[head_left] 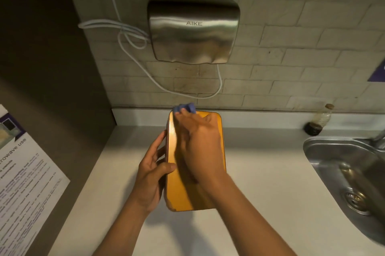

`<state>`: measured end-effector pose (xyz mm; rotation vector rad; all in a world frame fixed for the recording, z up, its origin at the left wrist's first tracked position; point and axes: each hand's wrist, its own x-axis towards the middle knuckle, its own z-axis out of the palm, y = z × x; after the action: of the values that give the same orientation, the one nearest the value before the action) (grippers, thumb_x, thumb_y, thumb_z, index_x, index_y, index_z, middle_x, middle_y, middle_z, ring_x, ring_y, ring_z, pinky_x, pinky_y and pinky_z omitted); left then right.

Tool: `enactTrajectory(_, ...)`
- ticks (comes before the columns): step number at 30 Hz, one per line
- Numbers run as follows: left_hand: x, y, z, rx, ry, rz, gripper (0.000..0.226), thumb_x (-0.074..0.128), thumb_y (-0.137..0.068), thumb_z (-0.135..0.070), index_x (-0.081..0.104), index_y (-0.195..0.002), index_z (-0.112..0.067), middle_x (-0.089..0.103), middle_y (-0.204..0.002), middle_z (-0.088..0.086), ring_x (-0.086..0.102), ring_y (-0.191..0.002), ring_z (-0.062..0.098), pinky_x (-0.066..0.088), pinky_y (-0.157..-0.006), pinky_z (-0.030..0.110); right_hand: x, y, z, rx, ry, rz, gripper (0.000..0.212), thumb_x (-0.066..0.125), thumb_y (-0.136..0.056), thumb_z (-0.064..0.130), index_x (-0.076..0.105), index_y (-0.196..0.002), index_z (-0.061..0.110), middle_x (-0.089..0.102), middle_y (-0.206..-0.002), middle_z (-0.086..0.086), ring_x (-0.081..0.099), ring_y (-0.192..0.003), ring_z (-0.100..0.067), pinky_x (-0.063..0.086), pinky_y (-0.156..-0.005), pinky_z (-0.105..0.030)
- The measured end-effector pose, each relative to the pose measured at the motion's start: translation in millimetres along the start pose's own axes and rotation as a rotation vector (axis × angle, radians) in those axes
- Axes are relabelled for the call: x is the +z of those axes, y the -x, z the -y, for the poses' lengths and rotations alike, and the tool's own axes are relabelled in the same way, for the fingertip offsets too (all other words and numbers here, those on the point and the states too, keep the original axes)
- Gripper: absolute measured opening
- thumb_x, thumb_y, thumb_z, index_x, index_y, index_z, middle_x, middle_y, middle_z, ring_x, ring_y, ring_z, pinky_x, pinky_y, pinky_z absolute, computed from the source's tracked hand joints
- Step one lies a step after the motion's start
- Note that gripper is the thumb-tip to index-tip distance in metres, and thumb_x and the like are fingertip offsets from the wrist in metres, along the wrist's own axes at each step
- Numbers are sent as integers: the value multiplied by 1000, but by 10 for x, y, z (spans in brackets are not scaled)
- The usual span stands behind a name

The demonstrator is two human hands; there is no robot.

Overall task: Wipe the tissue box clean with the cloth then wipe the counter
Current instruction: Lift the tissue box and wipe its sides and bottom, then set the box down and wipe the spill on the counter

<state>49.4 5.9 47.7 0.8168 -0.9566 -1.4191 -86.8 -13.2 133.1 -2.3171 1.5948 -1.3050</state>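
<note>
Tissue box (195, 193) sits on the counter (260, 172) w/ your left hand (153, 174) clamped on its left side. Right hand (198, 143) grips the cloth (185, 107) at the far edge. Keep cloth flat, overlap strokes, do the sides too.

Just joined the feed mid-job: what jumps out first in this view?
The orange tissue box at centre on the pale counter: the left hand grips its left edge while the right hand presses a blue cloth at its far end. Above it, a steel hand dryer hangs on the tiled wall, its white cord looping to the left. A steel sink sits at right.
</note>
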Motion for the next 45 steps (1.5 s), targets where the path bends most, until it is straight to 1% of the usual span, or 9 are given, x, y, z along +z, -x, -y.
enactTrajectory(3, -20, 12, 0, -4, -26, -39, 83, 80, -59, -23, 54, -134, -45, 61, -133, 12, 63, -116, 38, 56, -88, 55, -51, -201, -298, 81, 100, -86, 29, 65, -93, 13, 71, -121, 19, 75, -112, 1, 59, -93, -24, 31, -80, -11)
enactTrajectory(6, -46, 7, -19, -17, 7, -40, 83, 81, -58, -21, 55, -133, -43, 61, -133, 14, 63, -116, 40, 55, -87, 57, -62, -217, -533, 93, 66, -103, 29, 59, -97, 18, 71, -122, 22, 74, -113, 5, 57, -90, -21, 26, -80, -1)
enactTrajectory(13, -121, -3, -71, -30, -23, -36, 79, 80, -57, -19, 58, -129, -42, 66, -128, 8, 65, -114, 37, 58, -80, 49, -190, -174, -763, 47, -38, -29, 28, 62, -96, 16, 71, -121, 24, 74, -115, 5, 57, -102, -21, 37, -83, -23)
enactTrajectory(20, -142, -24, 6, -68, 41, -41, 81, 80, -57, -19, 55, -132, -38, 67, -126, 12, 66, -111, 39, 59, -82, 52, -79, 178, -803, 64, -76, -84, 32, 66, -93, 13, 68, -125, 18, 71, -121, -1, 47, -97, -11, 32, -77, -9)
enactTrajectory(24, -228, -52, 37, -99, 89, -125, 84, 78, -59, -23, 51, -138, -38, 67, -126, 11, 64, -115, 39, 57, -85, 53, 49, 546, -710, 56, -181, -150, 27, 64, -94, 21, 70, -120, 23, 70, -105, 17, 55, -81, -7, 40, -73, -15)
enactTrajectory(28, -452, -56, 51, -123, 58, -169, 79, 74, -67, -30, 48, -141, -39, 65, -132, 8, 61, -119, 39, 56, -85, 51, 97, 924, -632, 190, -321, -12, 31, 65, -93, 23, 69, -121, 36, 64, -102, 35, 57, -85, -8, 45, -71, -13)
enactTrajectory(32, -643, 4, 42, -207, 63, -146, 51, 55, -84, -33, 54, -135, -38, 69, -124, 5, 70, -105, 33, 59, -77, 50, 75, 1022, -712, 394, -478, 125, 34, 67, -93, 17, 70, -111, 45, 71, -108, 26, 60, -103, 1, 49, -85, -12)
enactTrajectory(36, -716, 88, 122, -362, 126, -164, 30, 41, -98, -36, 62, -119, -33, 75, -102, 7, 75, -82, 28, 60, -63, 43, 101, 1046, -785, 573, -621, 73, 28, 63, -96, 15, 75, -112, 34, 74, -108, 21, 67, -102, 0, 54, -90, -20)
enactTrajectory(45, -868, 74, 381, -443, 135, -284, 31, 44, -97, -41, 65, -118, -32, 74, -106, 10, 68, -95, 35, 58, -71, 45, 234, 1232, -1029, 756, -626, 8, 27, 63, -96, 16, 76, -109, 36, 73, -108, 23, 65, -101, 9, 52, -86, -10)
